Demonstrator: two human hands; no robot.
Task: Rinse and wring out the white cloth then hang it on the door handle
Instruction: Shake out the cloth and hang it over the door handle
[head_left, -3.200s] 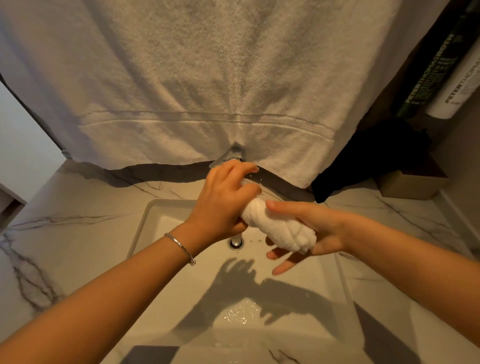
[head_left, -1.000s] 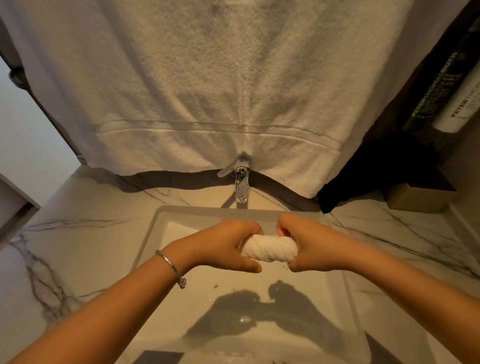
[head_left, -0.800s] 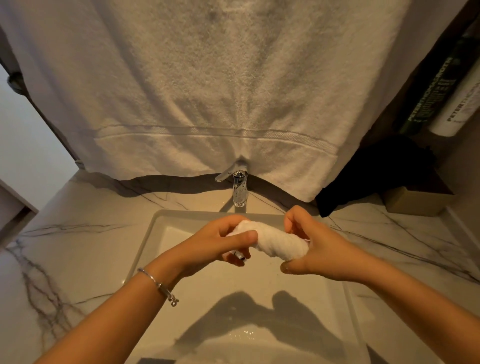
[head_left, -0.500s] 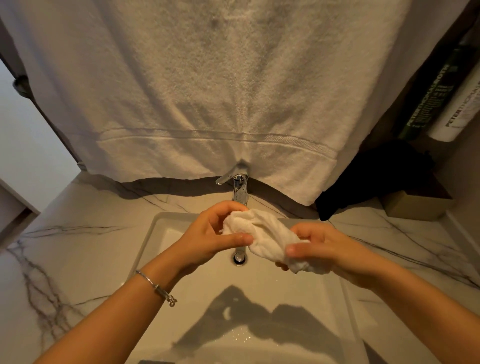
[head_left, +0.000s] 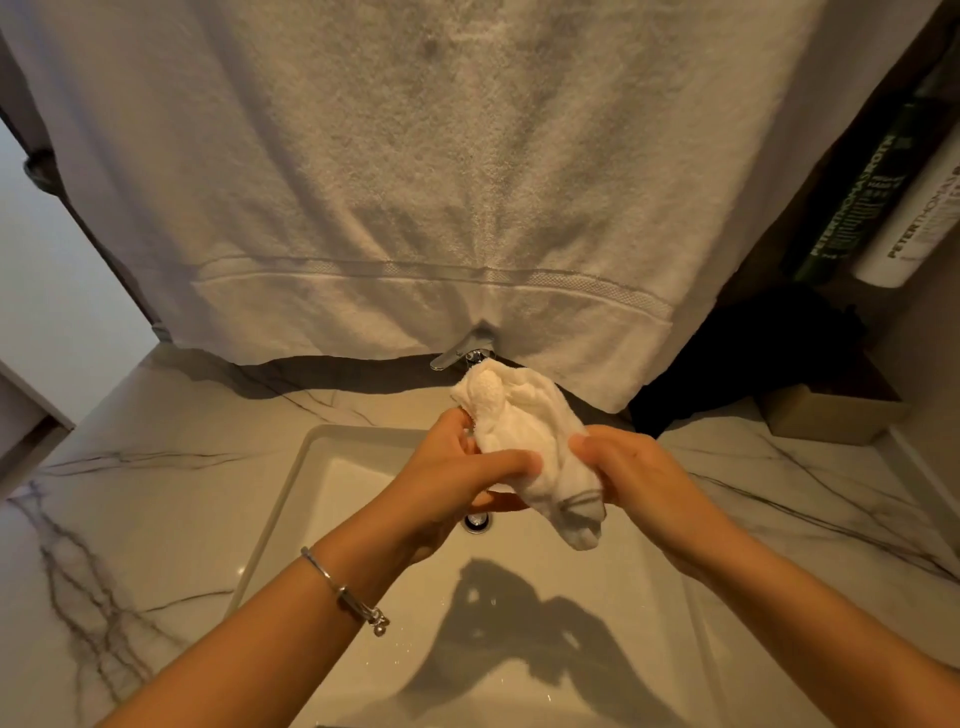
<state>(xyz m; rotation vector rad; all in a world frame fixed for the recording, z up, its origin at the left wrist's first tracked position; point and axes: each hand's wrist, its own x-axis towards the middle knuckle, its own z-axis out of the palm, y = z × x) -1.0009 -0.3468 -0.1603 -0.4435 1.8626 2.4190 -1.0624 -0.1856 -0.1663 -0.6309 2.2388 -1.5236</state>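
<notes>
The small white cloth (head_left: 524, 431) is bunched and half unrolled above the sink basin (head_left: 322, 499). Both hands hold it. My left hand (head_left: 452, 478) pinches its left side with the thumb laid across the front. My right hand (head_left: 634, 478) grips its right side, and a loose end of cloth hangs down below that grip. The cloth's top end rises in front of the chrome tap (head_left: 462, 353), hiding the spout. No water stream is visible. The drain (head_left: 477, 521) shows just under my left hand. No door handle can be made out.
A large white towel (head_left: 415, 182) hangs over the wall behind the tap, down to the marble counter (head_left: 130, 493). At the right stand a dark heap (head_left: 753, 364), a small box (head_left: 831, 415) and two upright tubes (head_left: 914, 208). An opening lies at far left.
The cloth was a tight twisted roll gripped between both fists; the hands have loosened and it has unrolled into a loose bunch, raised towards the tap.
</notes>
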